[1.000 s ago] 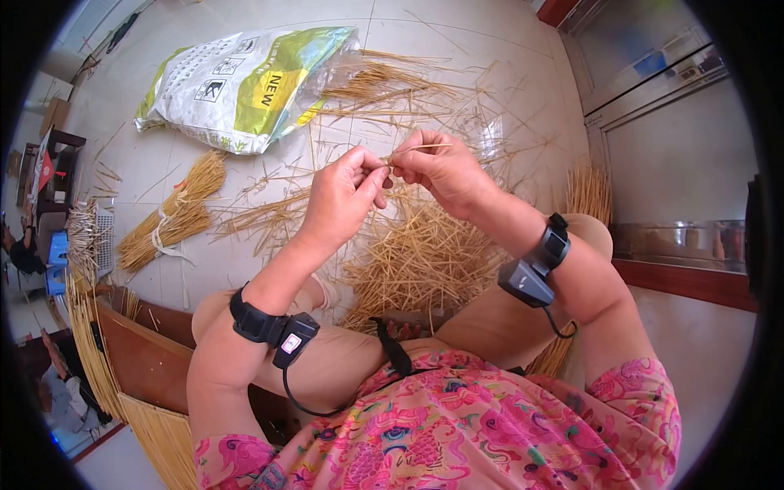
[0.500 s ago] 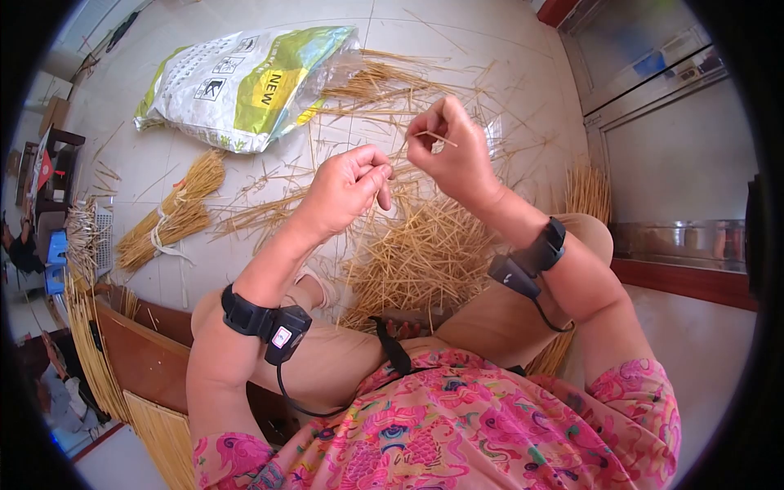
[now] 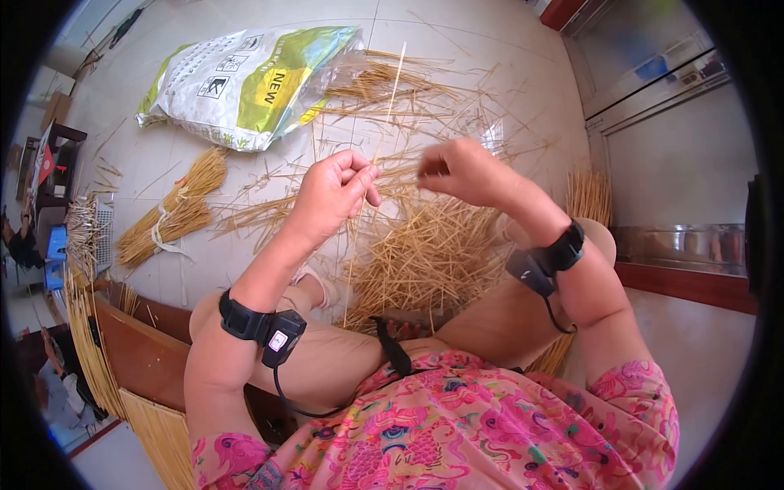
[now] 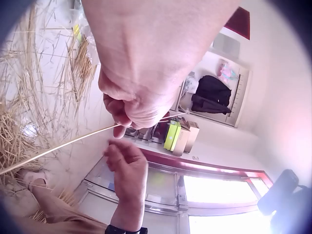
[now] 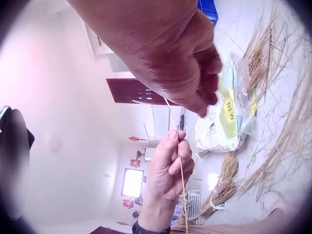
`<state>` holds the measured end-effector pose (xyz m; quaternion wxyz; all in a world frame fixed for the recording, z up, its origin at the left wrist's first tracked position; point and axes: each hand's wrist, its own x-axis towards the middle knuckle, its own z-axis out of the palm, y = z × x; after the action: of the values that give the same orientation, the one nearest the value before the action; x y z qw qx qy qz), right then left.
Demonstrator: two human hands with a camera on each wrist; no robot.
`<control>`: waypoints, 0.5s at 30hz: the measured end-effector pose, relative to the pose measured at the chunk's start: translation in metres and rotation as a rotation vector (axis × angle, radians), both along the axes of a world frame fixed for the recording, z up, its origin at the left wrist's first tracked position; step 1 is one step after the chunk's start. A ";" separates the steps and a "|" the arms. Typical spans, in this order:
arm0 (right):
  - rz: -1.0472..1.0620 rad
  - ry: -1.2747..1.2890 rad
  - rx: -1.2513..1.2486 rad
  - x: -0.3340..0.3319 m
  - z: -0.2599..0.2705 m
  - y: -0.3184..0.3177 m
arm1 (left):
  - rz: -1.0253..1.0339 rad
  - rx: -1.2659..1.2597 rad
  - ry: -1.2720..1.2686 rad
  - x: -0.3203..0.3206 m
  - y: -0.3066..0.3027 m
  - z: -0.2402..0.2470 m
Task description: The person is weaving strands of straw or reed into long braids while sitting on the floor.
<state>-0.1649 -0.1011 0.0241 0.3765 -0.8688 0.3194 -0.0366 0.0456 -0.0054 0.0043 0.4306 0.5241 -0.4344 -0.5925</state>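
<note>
My left hand pinches a long thin straw stalk between thumb and fingers, its upper part rising toward the bag and its lower part running down toward the lap. To the right, apart from the stalk, is my right hand; its fingers are loosely bent and blurred, with nothing visible in them. In the left wrist view the stalk slants past the left hand's fingertips. In the right wrist view the left hand appears beyond the right hand, whose fingers curl inward.
Below the hands lies a heap of loose straw, between the knees. A white and green bag with straw at its mouth is at the back. Tied straw bundles sit to the left, and a metal-framed door stands at the right.
The hands were together at a stalk; the right hand moved away with a short piece of straw, then lowered, and that piece no longer shows. The long stalk in the left hand now stands out clearly.
</note>
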 end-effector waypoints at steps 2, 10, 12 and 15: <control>-0.219 -0.238 -0.042 0.017 0.007 0.010 | 0.013 0.008 -0.048 -0.003 0.000 0.000; -0.263 -0.444 -0.417 0.027 -0.004 0.006 | 0.034 -0.221 -0.347 -0.018 -0.003 -0.010; -0.188 -0.400 -0.636 0.025 -0.008 0.002 | 0.006 -0.220 -0.385 -0.018 -0.002 -0.006; -0.230 -0.375 -0.847 0.024 -0.004 -0.002 | -0.027 -0.215 -0.425 -0.017 -0.003 -0.002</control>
<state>-0.1408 -0.1035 0.0200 0.0337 -0.8834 0.2969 -0.3611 0.0282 -0.0083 0.0024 0.3751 0.5823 -0.5828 -0.4249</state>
